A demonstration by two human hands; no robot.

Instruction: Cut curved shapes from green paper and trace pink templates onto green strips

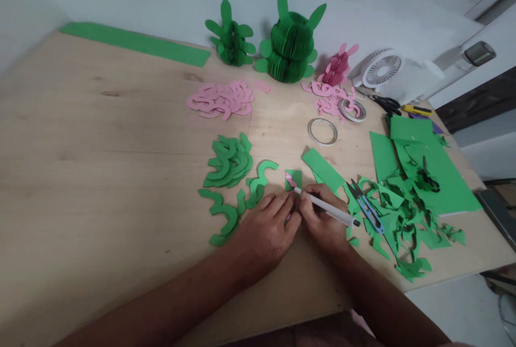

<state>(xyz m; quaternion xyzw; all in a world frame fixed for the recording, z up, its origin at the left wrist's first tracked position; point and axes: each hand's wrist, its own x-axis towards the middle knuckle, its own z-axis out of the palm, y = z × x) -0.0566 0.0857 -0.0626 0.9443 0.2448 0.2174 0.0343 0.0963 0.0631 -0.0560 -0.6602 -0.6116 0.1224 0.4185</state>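
Observation:
My right hand (322, 218) is closed around a white pen (328, 208), whose tip rests on a small green paper square (294, 178) with a pink template on it. My left hand (268, 229) lies flat beside it, fingers stretched out, pressing down on the paper's near edge. Green curved cut-outs (229, 161) lie in a pile to the left of my hands. More loose green shapes (223, 212) sit right by my left hand.
Pink cut-outs (221, 100), two green paper figures (290, 41) and a pink one (338, 67) stand at the back. Tape rolls (322, 131), blue snips (366, 208), green sheets and scraps (415, 175), black scissors (385, 102), a white fan (381, 67) fill the right side.

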